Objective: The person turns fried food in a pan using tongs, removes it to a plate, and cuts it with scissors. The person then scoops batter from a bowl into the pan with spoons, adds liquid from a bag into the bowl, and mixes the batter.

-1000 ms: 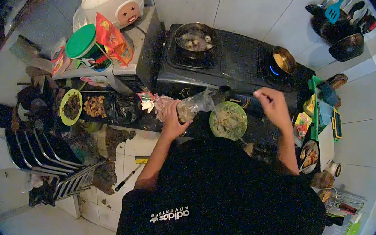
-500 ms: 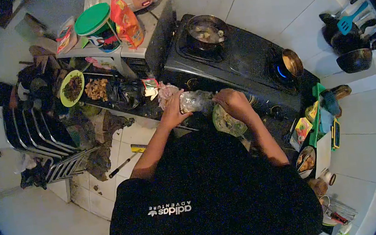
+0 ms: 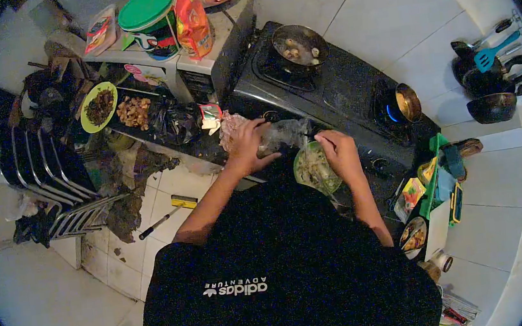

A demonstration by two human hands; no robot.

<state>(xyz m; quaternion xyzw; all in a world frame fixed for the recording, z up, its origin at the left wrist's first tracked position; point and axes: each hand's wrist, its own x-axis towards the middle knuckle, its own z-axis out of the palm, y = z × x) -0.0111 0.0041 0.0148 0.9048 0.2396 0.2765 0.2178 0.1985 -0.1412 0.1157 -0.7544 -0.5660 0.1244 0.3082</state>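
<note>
A clear plastic bag lies between my two hands, above the front edge of the black counter. My left hand is curved round its left end, thumb and fingers on either side. Fingers of my right hand are pinched together at the bag's right end, over a green bowl with pale green contents. The bowl is partly covered by the hand and the black shirt. Pinkish crumpled material touches the far side of my left hand, beside a small red and white packet.
Behind my hands is a black stove with a pan of food and a smaller pan by a blue flame. Left are a yellow-green plate, brown chunks and stacked chairs. A green rack stands right.
The bag appears stretched out further to the right. My left thumb and fingers have spread wider, and my right hand has turned, uncovering more of the bowl. The whole view has shifted slightly.
</note>
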